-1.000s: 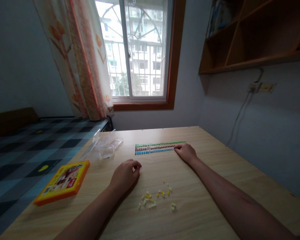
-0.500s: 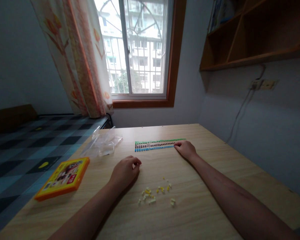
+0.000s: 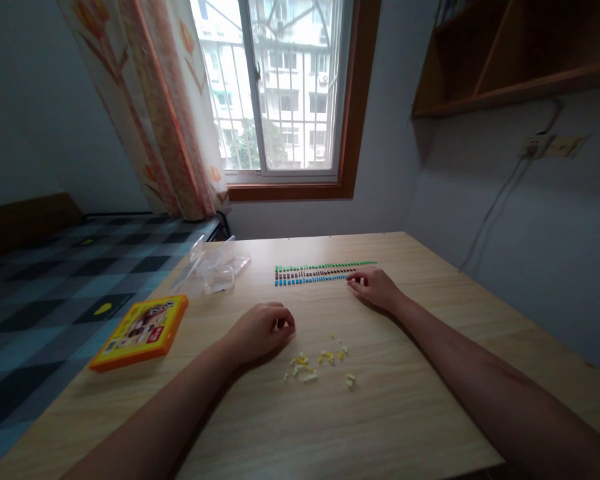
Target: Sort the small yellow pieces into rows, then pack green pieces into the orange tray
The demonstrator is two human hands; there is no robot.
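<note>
Small building bricks stand in three long rows on the table: a green row (image 3: 325,265), a brown row (image 3: 320,273) and a blue row (image 3: 310,280). My right hand (image 3: 375,288) rests by the right part of the blue row, thumb and fingertips drawn together; whatever they pinch is too small to see. It covers the right end of the rows. Nearer me, my left hand (image 3: 264,330) lies on its side with curled fingers meeting the thumb, and its contents are hidden. Just right of and below it lie scattered yellow and cream bricks (image 3: 310,378).
An orange-and-yellow box (image 3: 140,331) with a printed lid lies at the table's left edge. Behind it are clear plastic packaging pieces (image 3: 220,277). A bed with a checked cover (image 3: 45,287) adjoins on the left. Wooden shelves (image 3: 480,73) hang on the right wall.
The view has tipped down a little, so the table sits higher in the picture. My left hand has come closer to the yellow and cream bricks. My right hand stays at the blue row.
</note>
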